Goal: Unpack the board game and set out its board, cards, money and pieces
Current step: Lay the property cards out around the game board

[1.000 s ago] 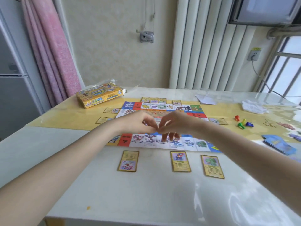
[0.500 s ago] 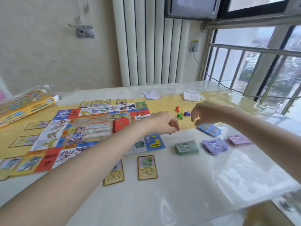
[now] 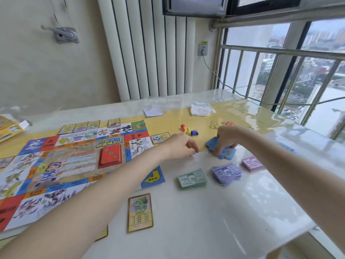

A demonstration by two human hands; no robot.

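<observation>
At centre right of the frame, the right hand curls its fingers down onto the blue cards, gripping part of the stack. Just left, the left hand hovers with fingers loosely curled, holding nothing visible. The pawns stand just above both hands.

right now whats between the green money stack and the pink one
In the head view, the purple money stack lies between the green money stack and the pink money stack, apart from both.
</observation>
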